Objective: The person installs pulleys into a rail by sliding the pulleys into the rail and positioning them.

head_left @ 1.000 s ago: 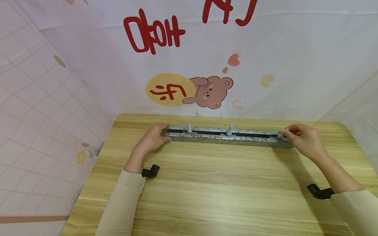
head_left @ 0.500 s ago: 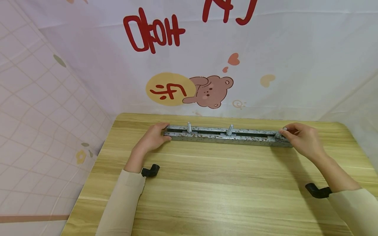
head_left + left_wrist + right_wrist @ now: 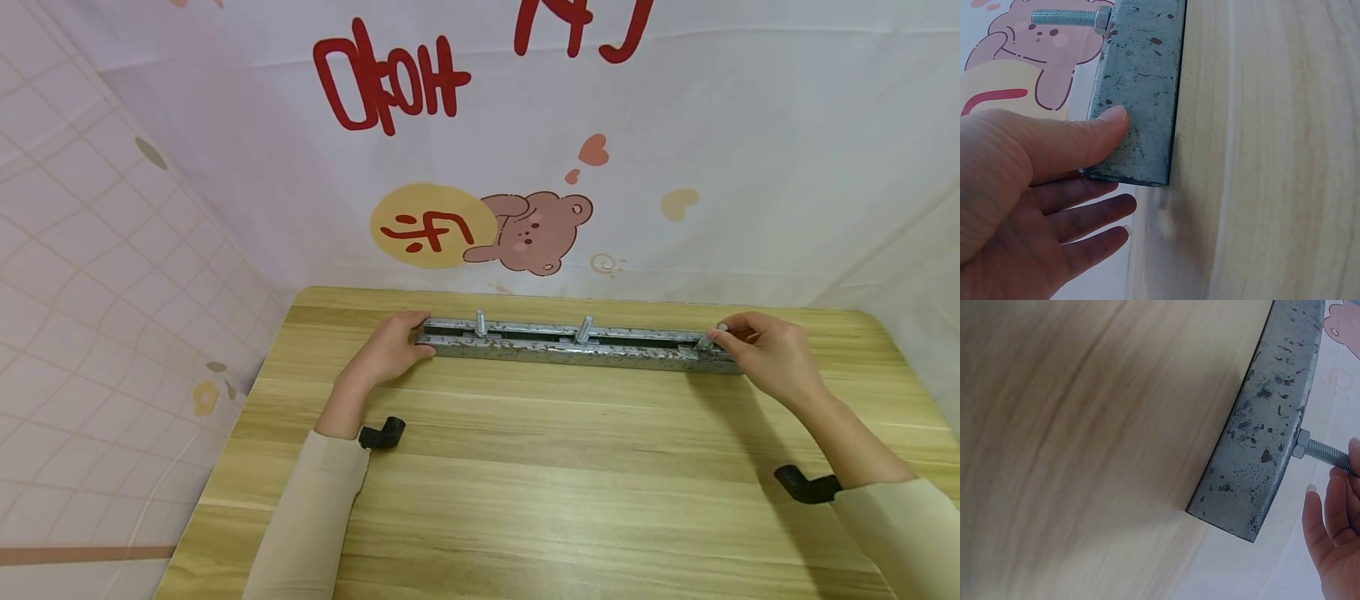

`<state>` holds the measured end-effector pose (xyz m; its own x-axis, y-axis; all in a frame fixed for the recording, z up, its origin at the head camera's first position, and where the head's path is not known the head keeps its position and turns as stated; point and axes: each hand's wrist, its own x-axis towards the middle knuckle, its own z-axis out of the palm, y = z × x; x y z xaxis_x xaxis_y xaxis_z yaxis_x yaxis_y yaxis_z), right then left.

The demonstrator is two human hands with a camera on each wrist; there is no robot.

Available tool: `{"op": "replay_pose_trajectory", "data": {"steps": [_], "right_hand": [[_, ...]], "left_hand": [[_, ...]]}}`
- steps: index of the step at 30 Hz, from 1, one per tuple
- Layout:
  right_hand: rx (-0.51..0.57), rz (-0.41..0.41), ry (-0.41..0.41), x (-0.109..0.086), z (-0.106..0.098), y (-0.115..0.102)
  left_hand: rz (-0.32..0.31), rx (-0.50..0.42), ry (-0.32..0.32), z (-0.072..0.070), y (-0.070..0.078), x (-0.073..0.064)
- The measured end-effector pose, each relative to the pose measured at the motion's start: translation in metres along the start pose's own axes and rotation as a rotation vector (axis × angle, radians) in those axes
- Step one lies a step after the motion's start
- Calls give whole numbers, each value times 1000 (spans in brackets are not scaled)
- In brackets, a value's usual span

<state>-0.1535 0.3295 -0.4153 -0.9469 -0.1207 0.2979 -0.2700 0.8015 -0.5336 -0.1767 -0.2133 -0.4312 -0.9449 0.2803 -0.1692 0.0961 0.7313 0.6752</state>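
A long grey metal strut channel (image 3: 622, 358) with rust spots lies along the back of the table, its slot facing up. My left hand (image 3: 388, 346) grips its left end; in the left wrist view the thumb (image 3: 1107, 128) presses on the front wall. Two threaded bolts, a left one (image 3: 481, 323) and a middle one (image 3: 585, 328), stand up from the slot. Near the right end my right hand (image 3: 776, 354) pinches the top of a third bolt (image 3: 1329, 454), which has a hex nut (image 3: 1301, 444) at its base, right at the channel's edge.
The wood-grain table (image 3: 540, 475) spreads in front of the channel. Close behind stands a white cloth wall (image 3: 712, 258) with a printed bear. A black bent piece (image 3: 382, 434) sits at the left wrist and another black piece (image 3: 806, 485) at the right.
My right hand has moved slightly left along the channel with the third bolt, which stands a little farther from the right end. The left hand keeps its place.
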Motion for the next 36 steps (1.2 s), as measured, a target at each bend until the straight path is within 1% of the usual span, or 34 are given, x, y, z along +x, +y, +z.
{"op": "replay_pose_trajectory", "data": {"steps": [10,25,36], "right_hand": [[-13,-9,-4,0,1,-3],[12,-31,-11,1,5,-4],[3,-45,1,3,8,-6]], "left_hand": [[3,9,-3,-1,0,0],[15,21,2,0,1,-1],[17,26,11,-1,1,-1]]}}
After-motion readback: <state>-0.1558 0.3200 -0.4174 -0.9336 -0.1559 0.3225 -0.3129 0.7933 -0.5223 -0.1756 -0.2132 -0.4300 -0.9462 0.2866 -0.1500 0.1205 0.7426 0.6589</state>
